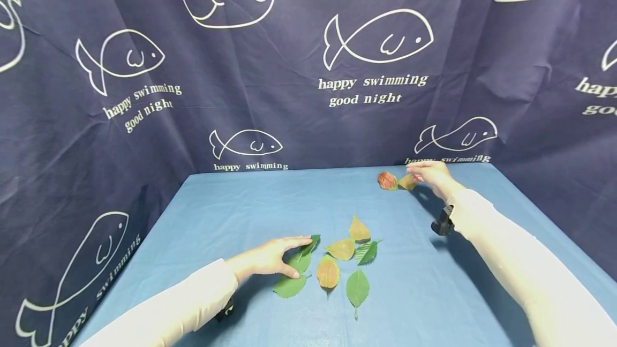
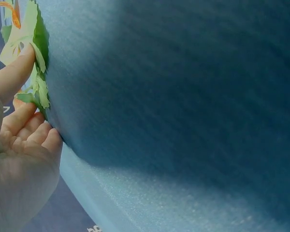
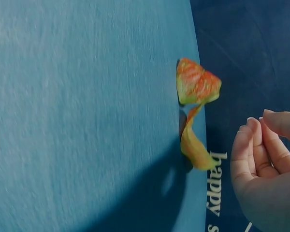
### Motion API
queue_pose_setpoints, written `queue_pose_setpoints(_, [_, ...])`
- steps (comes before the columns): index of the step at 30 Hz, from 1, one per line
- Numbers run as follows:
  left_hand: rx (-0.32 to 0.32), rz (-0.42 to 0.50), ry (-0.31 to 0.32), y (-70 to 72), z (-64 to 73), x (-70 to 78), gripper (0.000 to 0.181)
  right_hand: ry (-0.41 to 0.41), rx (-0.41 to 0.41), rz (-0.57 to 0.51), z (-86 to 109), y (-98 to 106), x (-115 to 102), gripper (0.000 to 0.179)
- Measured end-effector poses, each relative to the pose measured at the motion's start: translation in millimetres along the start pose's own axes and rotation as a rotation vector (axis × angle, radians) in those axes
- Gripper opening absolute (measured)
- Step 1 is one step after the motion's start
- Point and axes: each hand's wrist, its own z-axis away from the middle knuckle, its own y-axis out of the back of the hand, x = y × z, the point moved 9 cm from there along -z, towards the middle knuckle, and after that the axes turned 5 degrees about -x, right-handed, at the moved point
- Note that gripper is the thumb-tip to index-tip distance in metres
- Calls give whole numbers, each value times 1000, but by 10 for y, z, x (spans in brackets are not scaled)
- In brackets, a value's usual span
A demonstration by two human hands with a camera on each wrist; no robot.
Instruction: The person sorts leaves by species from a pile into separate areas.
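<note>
My left hand [image 1: 267,256] lies over a small cluster of green leaves at the left of the group. Its fingertips touch a dark green leaf [image 1: 310,244], and its thumb rests at a lower green leaf [image 1: 291,286]. A third green leaf [image 1: 299,262] shows between thumb and fingers. At the far right, my right hand [image 1: 431,174] hovers above the table beside a yellow leaf [image 3: 195,145], fingers loosely bent and holding nothing. Touching that curled leaf is a red-orange leaf [image 3: 195,82].
Right of my left hand lie an orange-yellow leaf [image 1: 328,272], two yellow leaves [image 1: 341,249] [image 1: 359,229], a ribbed green leaf [image 1: 366,252] and a smooth green leaf [image 1: 358,287]. Blue cloth covers the table [image 1: 241,202]. A dark fish-print curtain [image 1: 289,106] hangs behind it.
</note>
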Motion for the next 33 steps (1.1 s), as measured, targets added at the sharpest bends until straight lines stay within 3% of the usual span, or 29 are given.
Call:
queue_pose_setpoints(9, [6,-12,5,7,-9,-8,79,-19,-92,27,51,-242,-89,49])
queue_pose_setpoints(21, [-3,-1,6,-22,-5,-6,78,-15,-206,-82,145,-516,-149,49])
queue_pose_setpoints(33, [-1,-2,3,-17,-13,-8,79,24,-282,-94,193,-746,-222,46])
